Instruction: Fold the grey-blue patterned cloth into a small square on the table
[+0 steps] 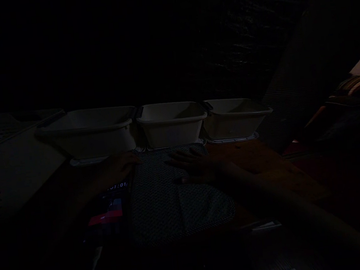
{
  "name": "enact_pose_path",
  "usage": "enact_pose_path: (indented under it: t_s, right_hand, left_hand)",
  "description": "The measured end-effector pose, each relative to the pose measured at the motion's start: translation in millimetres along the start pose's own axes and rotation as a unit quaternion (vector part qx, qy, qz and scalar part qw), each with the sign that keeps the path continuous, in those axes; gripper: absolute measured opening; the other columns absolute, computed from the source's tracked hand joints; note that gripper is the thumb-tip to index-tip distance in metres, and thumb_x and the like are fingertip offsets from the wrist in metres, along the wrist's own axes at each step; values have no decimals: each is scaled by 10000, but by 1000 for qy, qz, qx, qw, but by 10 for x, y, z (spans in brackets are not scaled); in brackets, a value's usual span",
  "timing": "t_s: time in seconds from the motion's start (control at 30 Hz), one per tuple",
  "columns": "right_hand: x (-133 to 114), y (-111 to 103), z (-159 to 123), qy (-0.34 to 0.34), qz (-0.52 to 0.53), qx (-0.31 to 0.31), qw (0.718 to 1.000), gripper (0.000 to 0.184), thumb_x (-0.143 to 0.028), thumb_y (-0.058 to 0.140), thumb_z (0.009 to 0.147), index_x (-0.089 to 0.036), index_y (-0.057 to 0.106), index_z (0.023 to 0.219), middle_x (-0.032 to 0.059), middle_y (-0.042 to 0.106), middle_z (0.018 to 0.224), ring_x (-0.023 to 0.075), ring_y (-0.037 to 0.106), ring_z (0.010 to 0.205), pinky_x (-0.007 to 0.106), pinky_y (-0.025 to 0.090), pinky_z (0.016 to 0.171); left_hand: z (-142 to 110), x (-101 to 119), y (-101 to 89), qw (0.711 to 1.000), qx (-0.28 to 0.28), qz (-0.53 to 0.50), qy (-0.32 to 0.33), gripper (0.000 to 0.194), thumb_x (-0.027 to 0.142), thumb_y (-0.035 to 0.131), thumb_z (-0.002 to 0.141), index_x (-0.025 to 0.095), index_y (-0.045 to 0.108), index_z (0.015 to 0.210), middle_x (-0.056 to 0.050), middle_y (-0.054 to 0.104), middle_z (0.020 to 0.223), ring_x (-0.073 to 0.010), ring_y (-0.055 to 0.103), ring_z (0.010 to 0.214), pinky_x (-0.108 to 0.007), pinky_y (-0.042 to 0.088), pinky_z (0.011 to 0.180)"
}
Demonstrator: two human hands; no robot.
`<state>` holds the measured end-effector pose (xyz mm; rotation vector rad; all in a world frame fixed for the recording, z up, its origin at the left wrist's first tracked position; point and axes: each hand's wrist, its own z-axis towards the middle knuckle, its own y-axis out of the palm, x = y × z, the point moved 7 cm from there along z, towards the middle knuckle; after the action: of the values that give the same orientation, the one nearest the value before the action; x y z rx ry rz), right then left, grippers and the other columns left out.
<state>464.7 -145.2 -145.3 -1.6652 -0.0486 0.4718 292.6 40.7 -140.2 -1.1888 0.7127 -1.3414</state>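
A grey textured cloth point(158, 205), with rounded corners and a crease down its middle, lies flat on the wooden table. My right hand point(198, 165) rests palm down on its upper right part, fingers spread and pointing left. At the cloth's upper left corner is my left hand point(122, 165), its fingertips touching or very near the edge. Darkness hides how those fingers are bent and whether they pinch the fabric. Below my left forearm, a phone point(106, 212) with a lit screen lies beside the cloth.
Three light plastic bins, a left bin point(94, 141), a middle bin point(175, 131) and a right bin point(234, 123), line the table's point(265, 165) back. A perforated pale basket point(14, 163) stands far left. A white cable point(94, 266) runs below the phone. The picture is very dark.
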Motion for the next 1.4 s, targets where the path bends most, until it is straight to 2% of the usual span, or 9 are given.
enact_pose_path:
  t_s: [0.3, 0.53, 0.63, 0.73, 0.83, 0.9, 0.97, 1.13, 1.4]
  right_hand:
    - [250, 20, -96, 88, -7, -51, 995, 983, -743, 500, 829, -284, 60, 1578, 102, -12, 1639, 350, -20, 1499, 662, -40, 1148]
    - [390, 25, -154, 88, -19, -61, 994, 983, -648, 589, 829, -289, 63, 1578, 98, -28, 1641, 355, -16, 1497, 638, -23, 1165]
    - [440, 9, -186, 105, -18, -79, 991, 1015, -623, 644, 798, -254, 113, 1580, 127, 2, 1638, 368, -15, 1493, 621, 39, 1177]
    - [435, -25, -224, 119, 3, -84, 989, 953, -554, 725, 759, -284, 269, 1552, 104, -4, 1641, 391, 31, 1489, 605, 104, 1181]
    - [410, -128, -258, 99, 27, -42, 994, 723, -443, 763, 762, -285, 511, 1421, 81, 230, 1619, 351, 178, 1483, 510, 170, 1197]
    - [429, -229, -281, 76, 61, 5, 995, 533, -378, 711, 826, -243, 599, 1329, 98, 497, 1472, 284, 428, 1374, 431, 320, 1147]
    - [512, -348, -310, 74, 87, 64, 991, 414, -313, 632, 887, -207, 618, 1287, 103, 650, 1284, 228, 609, 1171, 379, 456, 1027]
    - [779, -577, -399, 156, 21, 202, 966, 292, -228, 609, 877, -206, 673, 1161, 91, 711, 1139, 226, 658, 1057, 346, 501, 919]
    - [858, -449, -394, 264, 12, 200, 943, 420, -208, 553, 902, -200, 578, 1321, 121, 688, 1192, 251, 669, 995, 329, 525, 774]
  left_hand:
    - [0, -34, 2, 1000, 6, 1, -1, 332, 188, 449, 861, 225, 719, 1050, -77, 693, 1124, -219, 628, 1064, -398, 479, 966]
    - [-9, -24, 0, 1000, 0, -1, 16, 339, 190, 440, 875, 213, 715, 1073, -95, 688, 1127, -222, 624, 1071, -406, 468, 972]
    - [-12, -40, 13, 1000, -7, 6, 7, 342, 176, 429, 879, 207, 712, 1068, -91, 684, 1147, -220, 613, 1095, -391, 454, 993]
    - [-13, -36, 18, 1000, -15, 9, 0, 350, 141, 416, 884, 194, 703, 1077, -91, 682, 1158, -220, 605, 1107, -384, 441, 1004]
    - [-11, -19, 17, 999, -32, 13, -8, 355, 113, 415, 895, 192, 693, 1101, -84, 668, 1195, -211, 587, 1134, -383, 426, 1014]
    - [-8, -5, 9, 999, -39, 16, -12, 359, 100, 412, 898, 183, 692, 1106, -86, 664, 1196, -201, 586, 1127, -378, 426, 1008]
    - [-4, 9, 1, 999, -41, 18, -10, 364, 95, 411, 896, 172, 691, 1115, -98, 661, 1194, -201, 588, 1118, -384, 429, 1001]
    - [5, 14, -7, 999, -36, 15, -17, 368, 135, 404, 889, 197, 706, 1090, -99, 670, 1171, -214, 603, 1113, -404, 446, 994]
    - [10, 37, -37, 1000, -11, 2, -12, 339, 230, 428, 877, 231, 720, 1048, -89, 686, 1131, -251, 629, 1072, -429, 480, 971]
